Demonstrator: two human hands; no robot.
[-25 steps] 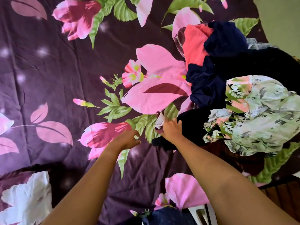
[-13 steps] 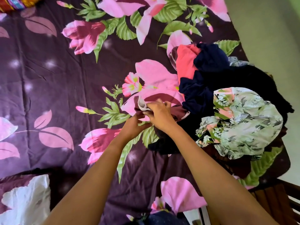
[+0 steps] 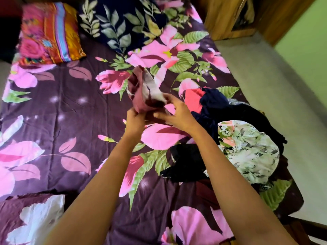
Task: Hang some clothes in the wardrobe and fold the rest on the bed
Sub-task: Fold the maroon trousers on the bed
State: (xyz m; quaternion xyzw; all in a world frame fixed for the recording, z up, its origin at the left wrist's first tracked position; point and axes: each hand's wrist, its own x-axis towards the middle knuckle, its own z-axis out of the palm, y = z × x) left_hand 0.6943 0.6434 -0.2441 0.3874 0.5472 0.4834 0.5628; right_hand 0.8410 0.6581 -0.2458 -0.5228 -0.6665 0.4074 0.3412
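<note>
- Maroon garment, with a pale grey patch showing on it, is held bunched above the middle of the frame, over the purple floral bedsheet.
- Left hand grips its lower edge, fingers curled round the cloth.
- Right hand sits just beside it, thumb and fingertips pinching the same garment from the right; motion blur hides the finer detail.
- Clothes pile lies at centre right of the frame, near the bed's edge: a coral piece and a navy piece at the top, a green floral print garment below them, a black garment to its left.
- Upper left, an orange and pink striped pillow touches a navy leaf-print pillow.
- Upper right, wooden furniture stands by the grey floor.
- Lower left corner, a purple and white cloth lies on the bed.
</note>
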